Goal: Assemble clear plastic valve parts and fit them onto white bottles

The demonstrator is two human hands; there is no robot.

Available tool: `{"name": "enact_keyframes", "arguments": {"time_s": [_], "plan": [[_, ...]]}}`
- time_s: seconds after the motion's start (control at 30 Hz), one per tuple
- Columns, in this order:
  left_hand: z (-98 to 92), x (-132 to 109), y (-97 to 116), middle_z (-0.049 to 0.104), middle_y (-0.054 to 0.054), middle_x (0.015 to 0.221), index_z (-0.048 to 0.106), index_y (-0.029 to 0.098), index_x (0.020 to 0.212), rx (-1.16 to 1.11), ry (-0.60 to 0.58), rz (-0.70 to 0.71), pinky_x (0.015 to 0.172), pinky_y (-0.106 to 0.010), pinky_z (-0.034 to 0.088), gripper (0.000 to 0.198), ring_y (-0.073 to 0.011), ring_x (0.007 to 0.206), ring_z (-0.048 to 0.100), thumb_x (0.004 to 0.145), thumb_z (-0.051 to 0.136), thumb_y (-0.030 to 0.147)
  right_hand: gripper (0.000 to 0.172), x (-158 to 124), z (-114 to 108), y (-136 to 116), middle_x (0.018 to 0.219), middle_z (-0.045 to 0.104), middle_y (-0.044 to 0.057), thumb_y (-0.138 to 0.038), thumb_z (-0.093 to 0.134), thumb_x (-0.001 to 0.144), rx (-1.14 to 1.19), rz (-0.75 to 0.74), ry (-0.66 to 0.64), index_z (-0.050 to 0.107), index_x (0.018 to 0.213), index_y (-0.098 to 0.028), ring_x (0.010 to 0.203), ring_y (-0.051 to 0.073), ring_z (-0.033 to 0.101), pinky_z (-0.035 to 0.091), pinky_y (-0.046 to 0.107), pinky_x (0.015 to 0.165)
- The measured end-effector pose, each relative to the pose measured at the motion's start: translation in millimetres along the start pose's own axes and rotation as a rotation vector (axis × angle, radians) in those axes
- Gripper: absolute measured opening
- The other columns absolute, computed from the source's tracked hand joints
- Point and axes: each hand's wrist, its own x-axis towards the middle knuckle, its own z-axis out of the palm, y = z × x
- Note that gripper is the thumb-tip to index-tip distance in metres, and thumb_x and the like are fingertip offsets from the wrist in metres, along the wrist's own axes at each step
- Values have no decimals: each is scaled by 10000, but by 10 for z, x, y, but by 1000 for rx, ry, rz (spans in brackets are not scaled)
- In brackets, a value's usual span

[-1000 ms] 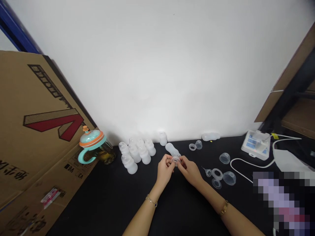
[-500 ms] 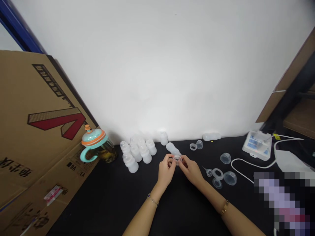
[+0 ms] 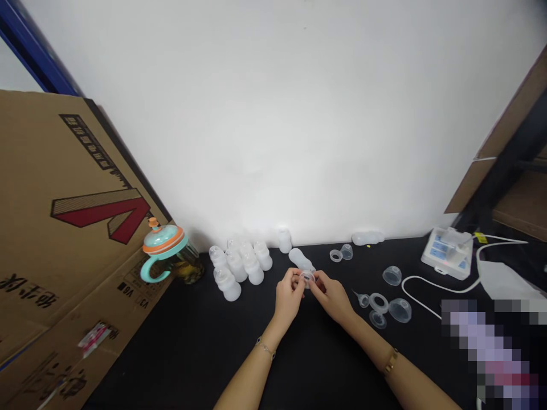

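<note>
Two bare hands, the left hand [image 3: 289, 295] and the right hand [image 3: 331, 296], curled narrow and close together, the fingertips [image 3: 297, 275] of both pinching a small clear plastic ring [image 3: 306, 277] over the black tabletop [image 3: 179, 353]. Just behind the ring, nearly touching it, a frosted bottle [image 3: 300, 259] lying on its side. Open black surface below and on both sides of the wrists. Near the right hand, with a narrow gap, a silicone ring [image 3: 378, 303] and a clear funnel cup [image 3: 400, 310]. Left of the hands, beyond open room, a cluster of upright frosted bottles [image 3: 239, 265]. Farther right, a white cable [image 3: 421, 279] and a white pump unit [image 3: 447, 253]. Farther left, a teal-and-orange sippy cup [image 3: 164, 242] at the edge of a cardboard sheet [image 3: 64, 228]. Farthest, a white wall [image 3: 273, 114] along the tabletop's back edge.
</note>
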Motion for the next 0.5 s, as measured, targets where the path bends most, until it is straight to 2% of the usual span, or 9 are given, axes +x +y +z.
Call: {"name": "enact_keyframes", "arguments": {"time_s": [0.3, 0.5], "plan": [[14, 18, -17, 633, 14, 676, 580, 198, 888, 11, 17, -30, 514, -211, 455, 199, -113, 525, 552, 884, 587, 397, 291, 4, 14, 10, 631, 621, -17, -459, 453, 989, 9, -14, 10, 608, 926, -220, 552, 164, 585, 337, 249, 536], [20, 30, -37, 643, 16, 674, 582, 204, 879, 17, 30, -40, 498, -217, 466, 204, -122, 534, 562, 863, 600, 406, 306, 0, 9, 6, 631, 626, -14, -476, 444, 990, -6, -14, 13, 608, 925, -226, 555, 171, 594, 343, 256, 544]]}}
